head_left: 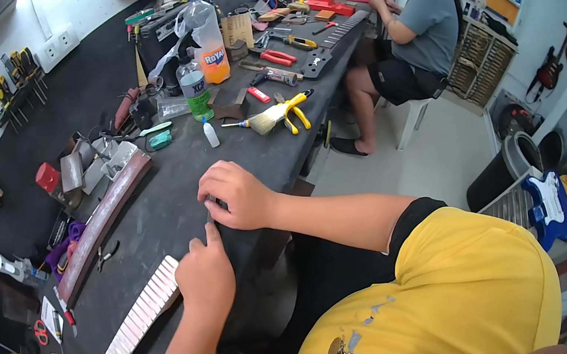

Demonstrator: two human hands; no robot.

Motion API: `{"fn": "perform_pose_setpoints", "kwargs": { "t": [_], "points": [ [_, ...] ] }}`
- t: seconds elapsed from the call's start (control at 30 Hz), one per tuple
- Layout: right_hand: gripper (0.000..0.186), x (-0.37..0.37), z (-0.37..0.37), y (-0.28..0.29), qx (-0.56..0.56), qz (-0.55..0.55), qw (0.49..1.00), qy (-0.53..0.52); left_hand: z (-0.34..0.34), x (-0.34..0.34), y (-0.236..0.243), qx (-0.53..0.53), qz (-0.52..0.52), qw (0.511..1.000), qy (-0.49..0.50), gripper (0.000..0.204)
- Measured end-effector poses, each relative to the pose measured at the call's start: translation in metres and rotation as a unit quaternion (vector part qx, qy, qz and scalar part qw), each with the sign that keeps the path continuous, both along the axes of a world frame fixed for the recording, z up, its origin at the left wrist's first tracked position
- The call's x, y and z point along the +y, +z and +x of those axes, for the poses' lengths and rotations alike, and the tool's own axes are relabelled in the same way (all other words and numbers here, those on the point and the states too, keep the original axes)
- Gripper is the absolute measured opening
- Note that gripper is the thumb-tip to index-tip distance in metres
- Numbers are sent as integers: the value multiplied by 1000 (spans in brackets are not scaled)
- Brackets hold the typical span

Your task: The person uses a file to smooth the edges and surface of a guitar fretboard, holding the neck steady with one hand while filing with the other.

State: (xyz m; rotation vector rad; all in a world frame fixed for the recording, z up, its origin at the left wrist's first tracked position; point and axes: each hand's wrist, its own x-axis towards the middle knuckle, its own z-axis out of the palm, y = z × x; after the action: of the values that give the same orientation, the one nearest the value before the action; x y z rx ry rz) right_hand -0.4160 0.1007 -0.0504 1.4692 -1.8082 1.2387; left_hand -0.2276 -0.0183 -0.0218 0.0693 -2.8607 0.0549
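A guitar neck [131, 328], its fretboard covered in white tape strips between the frets, lies on the dark workbench at my left. My left hand [204, 274] is beside the neck's near end, fingers curled, with the index finger stretched toward my right hand. Just beyond it, my right hand [238, 196] is closed, thumb and fingers pinched together. A small thin dark piece shows between the right fingers and the left index tip; its kind is too small to tell. Ahead of my hands stand a small white dropper bottle [210, 133] and a brush [263, 122] beside yellow-handled pliers [297, 112].
A long wooden beam [106, 225] lies at the left, with small black pliers [108, 256] near it. Bottles, including an orange-filled one [212, 61], and several tools crowd the far bench. A co-worker [423, 26] sits at the far right end. A black bin [497, 175] stands on the floor.
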Motion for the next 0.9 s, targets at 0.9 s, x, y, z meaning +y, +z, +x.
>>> {"fn": "perform_pose_setpoints", "kwargs": {
  "t": [0.9],
  "points": [
    [11,-5,-7,-2,-167,63,984,16,11,1,-10,12,1,1000,-12,53]
  ]
}}
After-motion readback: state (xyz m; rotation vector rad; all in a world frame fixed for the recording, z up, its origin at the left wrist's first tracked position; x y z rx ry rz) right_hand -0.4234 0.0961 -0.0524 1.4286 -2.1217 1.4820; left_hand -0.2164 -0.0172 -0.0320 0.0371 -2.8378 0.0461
